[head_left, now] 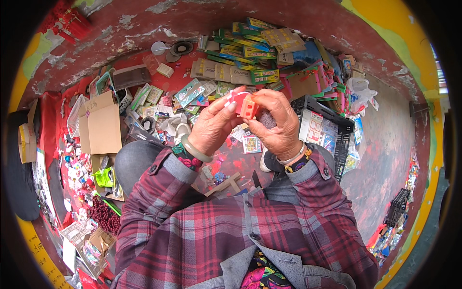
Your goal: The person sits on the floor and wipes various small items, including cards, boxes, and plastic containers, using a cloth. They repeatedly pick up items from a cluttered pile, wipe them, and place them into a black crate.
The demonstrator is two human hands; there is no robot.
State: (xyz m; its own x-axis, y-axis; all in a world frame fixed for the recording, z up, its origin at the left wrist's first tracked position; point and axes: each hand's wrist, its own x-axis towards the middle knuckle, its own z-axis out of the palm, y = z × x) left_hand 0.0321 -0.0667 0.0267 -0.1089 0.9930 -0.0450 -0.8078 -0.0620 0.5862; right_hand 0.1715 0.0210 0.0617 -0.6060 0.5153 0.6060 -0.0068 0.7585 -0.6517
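Observation:
Both hands meet in front of me, fingers closed on a small toy. My left hand pinches a red piece with white stripes between thumb and fingers. Against it sits an orange plastic block with round dots or holes on its face, gripped at its right side by my right hand. I cannot tell whether the two pieces are joined. A grey fuzzy thing shows behind the right thumb; whether it is held is unclear. Below the hands, a small printed card lies on the red ground.
An open cardboard box stands at the left beside white and green baskets. Flat green and yellow packages are heaped at the far side. A black crate with printed cards is at my right. Dark red beads lie lower left.

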